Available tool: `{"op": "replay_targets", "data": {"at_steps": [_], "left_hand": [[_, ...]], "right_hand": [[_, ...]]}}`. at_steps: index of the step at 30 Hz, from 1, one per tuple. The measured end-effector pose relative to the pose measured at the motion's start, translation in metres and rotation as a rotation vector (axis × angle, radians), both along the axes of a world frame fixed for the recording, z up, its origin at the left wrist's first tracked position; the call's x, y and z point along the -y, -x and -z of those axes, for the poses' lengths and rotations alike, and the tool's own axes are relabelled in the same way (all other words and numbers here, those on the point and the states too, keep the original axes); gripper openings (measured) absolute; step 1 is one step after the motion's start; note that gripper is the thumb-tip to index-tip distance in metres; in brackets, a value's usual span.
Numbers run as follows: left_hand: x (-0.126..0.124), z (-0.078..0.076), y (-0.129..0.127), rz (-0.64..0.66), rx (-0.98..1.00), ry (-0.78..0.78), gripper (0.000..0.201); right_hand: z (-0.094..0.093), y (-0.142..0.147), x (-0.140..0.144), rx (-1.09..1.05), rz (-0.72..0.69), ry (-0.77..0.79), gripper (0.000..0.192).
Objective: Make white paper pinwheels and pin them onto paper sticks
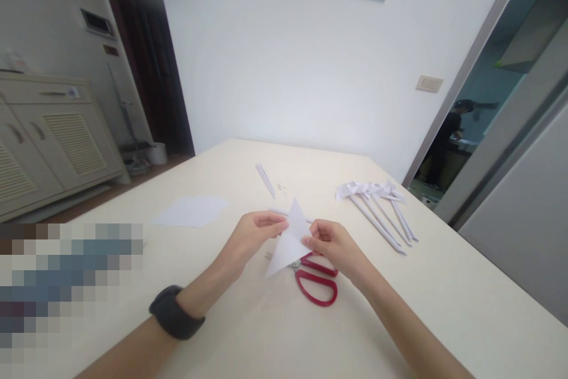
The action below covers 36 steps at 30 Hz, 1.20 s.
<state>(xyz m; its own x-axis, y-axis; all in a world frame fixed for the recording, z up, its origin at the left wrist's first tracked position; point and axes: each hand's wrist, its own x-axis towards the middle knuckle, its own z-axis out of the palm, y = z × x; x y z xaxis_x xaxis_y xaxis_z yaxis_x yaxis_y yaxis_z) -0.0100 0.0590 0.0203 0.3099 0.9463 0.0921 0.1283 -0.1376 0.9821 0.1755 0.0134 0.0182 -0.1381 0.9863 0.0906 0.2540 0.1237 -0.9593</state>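
Observation:
My left hand (pixel 252 234) and my right hand (pixel 331 244) both pinch a white folded paper triangle (pixel 289 240) above the cream table (pixel 444 296). The left fingers grip its left edge, the right fingers its right side. Red-handled scissors (pixel 316 285) lie on the table just under the paper and my right hand, blades partly hidden. A dark band sits on my left wrist (pixel 176 312).
Several paper pinwheels on rolled sticks (pixel 377 204) lie at the right. A flat white sheet (pixel 190 211) lies at the left, thin paper sticks (pixel 265 180) further back. A cabinet (pixel 48 136) stands left; a person stands beyond the doorway (pixel 448 136) at right.

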Motion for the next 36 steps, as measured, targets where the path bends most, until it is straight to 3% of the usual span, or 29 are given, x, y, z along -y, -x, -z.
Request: {"op": "replay_targets", "data": {"at_steps": [10,28,36], "left_hand": [[0.005,-0.006,-0.002,0.006,0.057,0.028,0.029],[-0.001,0.003,0.002,0.107,-0.025,0.087,0.028],[-0.003,0.008,0.001,0.140,0.013,0.072,0.029]], "right_hand": [[0.001,0.000,0.000,0.033,0.016,-0.045,0.023],[0.001,-0.011,-0.006,0.018,0.154,-0.141,0.019],[0.003,-0.010,-0.006,0.020,0.139,-0.139,0.019]]}}
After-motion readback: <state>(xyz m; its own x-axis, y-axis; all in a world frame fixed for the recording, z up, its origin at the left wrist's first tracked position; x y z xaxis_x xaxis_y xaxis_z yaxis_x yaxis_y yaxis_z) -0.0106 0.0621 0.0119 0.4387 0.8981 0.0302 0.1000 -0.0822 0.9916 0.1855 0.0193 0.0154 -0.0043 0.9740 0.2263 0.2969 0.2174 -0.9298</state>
